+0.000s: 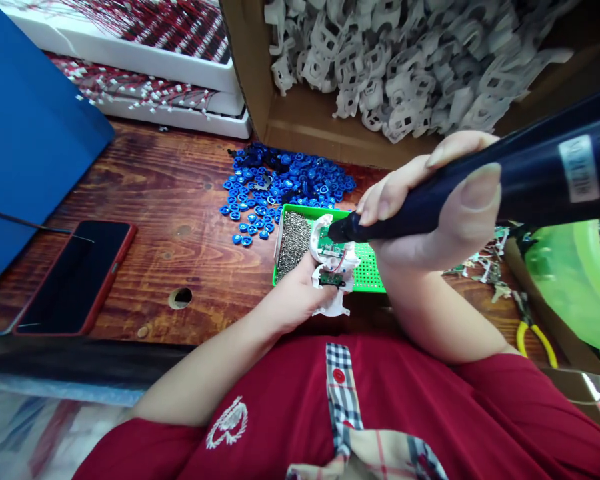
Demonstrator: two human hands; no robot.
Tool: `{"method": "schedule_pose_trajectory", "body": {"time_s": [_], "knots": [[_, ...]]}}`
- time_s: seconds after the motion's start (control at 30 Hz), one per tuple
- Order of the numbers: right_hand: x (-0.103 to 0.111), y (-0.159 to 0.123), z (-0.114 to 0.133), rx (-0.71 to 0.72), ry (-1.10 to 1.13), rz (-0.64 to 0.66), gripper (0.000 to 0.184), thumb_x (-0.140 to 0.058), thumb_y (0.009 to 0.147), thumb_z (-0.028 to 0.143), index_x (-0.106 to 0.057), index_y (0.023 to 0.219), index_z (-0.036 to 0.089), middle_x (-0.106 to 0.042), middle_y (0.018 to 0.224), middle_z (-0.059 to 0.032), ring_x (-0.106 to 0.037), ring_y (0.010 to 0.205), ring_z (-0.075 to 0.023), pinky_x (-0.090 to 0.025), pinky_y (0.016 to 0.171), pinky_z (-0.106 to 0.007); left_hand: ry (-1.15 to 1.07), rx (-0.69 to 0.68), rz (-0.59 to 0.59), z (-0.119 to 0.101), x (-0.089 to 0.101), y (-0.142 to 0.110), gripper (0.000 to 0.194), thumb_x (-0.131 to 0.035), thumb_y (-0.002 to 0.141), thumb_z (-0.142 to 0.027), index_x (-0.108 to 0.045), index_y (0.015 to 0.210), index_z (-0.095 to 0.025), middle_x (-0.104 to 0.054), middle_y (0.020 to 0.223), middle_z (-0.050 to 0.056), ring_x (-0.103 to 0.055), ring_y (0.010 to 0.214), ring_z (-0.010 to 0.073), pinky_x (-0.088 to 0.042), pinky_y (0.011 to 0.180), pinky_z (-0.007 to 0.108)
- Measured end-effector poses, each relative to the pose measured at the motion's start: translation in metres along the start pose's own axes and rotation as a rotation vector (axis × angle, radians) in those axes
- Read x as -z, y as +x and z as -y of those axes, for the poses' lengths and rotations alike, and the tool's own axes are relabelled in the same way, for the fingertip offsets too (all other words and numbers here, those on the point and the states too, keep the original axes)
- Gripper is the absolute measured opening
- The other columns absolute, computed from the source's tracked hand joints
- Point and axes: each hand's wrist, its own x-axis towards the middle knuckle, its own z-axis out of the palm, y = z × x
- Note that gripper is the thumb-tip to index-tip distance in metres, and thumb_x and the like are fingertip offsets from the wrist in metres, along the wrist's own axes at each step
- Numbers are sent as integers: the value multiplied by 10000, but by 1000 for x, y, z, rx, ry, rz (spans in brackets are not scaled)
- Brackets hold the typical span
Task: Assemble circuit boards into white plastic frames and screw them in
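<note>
My right hand is wrapped round a dark blue electric screwdriver, whose tip points down and left onto a white plastic housing. That housing carries a small green circuit board and thin wires. My left hand grips the housing from below, just in front of a green tray holding a heap of small screws.
A pile of blue plastic buttons lies behind the tray. A cardboard box of white housings stands at the back. A red-cased phone lies at left near a blue panel. Yellow-handled pliers and a green bowl sit right.
</note>
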Motion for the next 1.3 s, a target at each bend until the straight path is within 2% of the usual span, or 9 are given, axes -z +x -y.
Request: {"method": "schedule_pose_trajectory", "body": {"time_s": [0.17,0.3,0.47,0.57,0.73,0.83,0.97,1.13,1.3], "knots": [[5,5,2,102,-5,-62,217,-576,799,436,-501,836,237,-474,475,70,-475,366,-109,-417,375,-253,-33,43,-14,-2,0,2,540,-671,633,-92,-532,1144,-196,-663,942,16,-612,776,161,-453,708,277],[23,9,8,120,-132,-177,173,-552,794,409,-521,797,238,-436,454,64,-443,352,-107,-394,363,-253,-219,32,-29,-5,-1,4,479,-659,612,-44,-554,1067,-151,-678,929,32,-636,774,158,-476,735,285],[59,-3,-8,37,-248,-146,139,-617,757,382,-563,806,265,-449,453,58,-404,324,-100,-309,296,-249,-308,45,-59,-10,-2,5,464,-633,628,-24,-566,1079,-113,-685,992,79,-652,824,177,-494,787,319],[70,-14,-18,35,-273,-116,148,-613,764,385,-568,826,259,-466,459,64,-420,323,-103,-325,292,-246,-315,44,-64,-9,-2,5,529,-635,615,-14,-546,1125,-120,-673,1033,87,-651,872,198,-504,794,337],[75,-22,-24,7,-310,-146,185,-614,761,403,-544,819,241,-475,454,68,-439,329,-105,-359,305,-235,-312,21,-50,-6,-1,7,687,-666,574,5,-493,1216,-166,-663,1085,69,-637,950,202,-486,830,314],[77,-22,-28,17,-319,-167,198,-627,750,413,-546,819,246,-469,455,74,-435,328,-93,-354,305,-216,-307,15,-54,-6,-2,7,684,-660,573,11,-496,1215,-160,-668,1069,67,-630,959,200,-476,838,304],[79,-23,-32,37,-301,-132,151,-608,776,381,-565,841,252,-481,469,71,-442,337,-88,-360,316,-207,-307,14,-53,-7,-4,5,700,-657,574,21,-489,1229,-161,-670,1056,62,-630,949,190,-473,833,293],[79,-24,-32,50,-294,-145,148,-623,772,376,-571,837,254,-472,467,69,-443,336,-93,-356,310,-213,-303,19,-60,-8,-4,4,716,-658,593,15,-479,1256,-187,-658,1101,59,-645,856,160,-479,831,307],[79,-26,-34,65,-263,-97,104,-606,783,323,-579,839,240,-496,475,63,-456,346,-96,-369,314,-210,-302,19,-45,-6,-3,5,701,-644,607,21,-484,1254,-199,-651,1129,62,-654,860,169,-486,842,328]]}}
